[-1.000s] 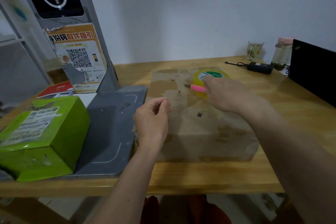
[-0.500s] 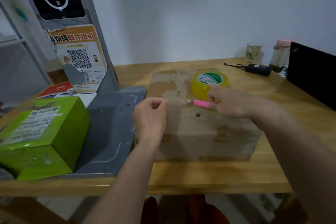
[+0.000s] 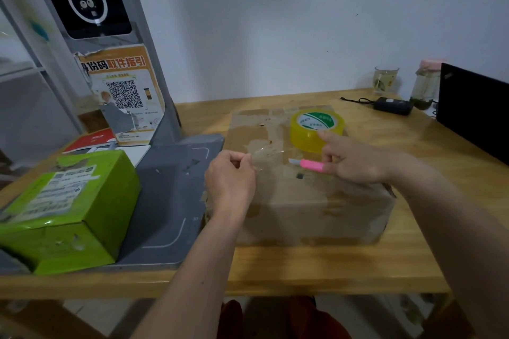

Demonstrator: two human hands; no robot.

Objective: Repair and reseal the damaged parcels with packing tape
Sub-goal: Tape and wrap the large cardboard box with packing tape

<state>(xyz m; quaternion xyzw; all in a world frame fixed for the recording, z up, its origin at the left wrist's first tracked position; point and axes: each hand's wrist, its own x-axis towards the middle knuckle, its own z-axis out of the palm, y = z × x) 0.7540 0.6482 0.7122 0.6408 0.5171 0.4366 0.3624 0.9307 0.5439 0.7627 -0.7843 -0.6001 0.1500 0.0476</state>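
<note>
Drawn back from the yellow roll of packing tape [image 3: 316, 129] at one o'clock on the worn brown cardboard parcel [image 3: 308, 190], the right hand [image 3: 355, 159] grips a pink-handled cutter [image 3: 309, 164] while the left hand [image 3: 230, 181] pinches clear tape [image 3: 263, 154], best kept taut for slicing.

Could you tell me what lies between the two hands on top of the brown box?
In the head view, a clear tape strip pinched by the left hand and the blade of the pink knife held by the right hand.

Bare table [image 3: 413, 264] near and right of my brown box [image 3: 303, 201], tape roll [image 3: 316, 129] blocking its far top, green box [image 3: 68, 209] crowding left.
</note>
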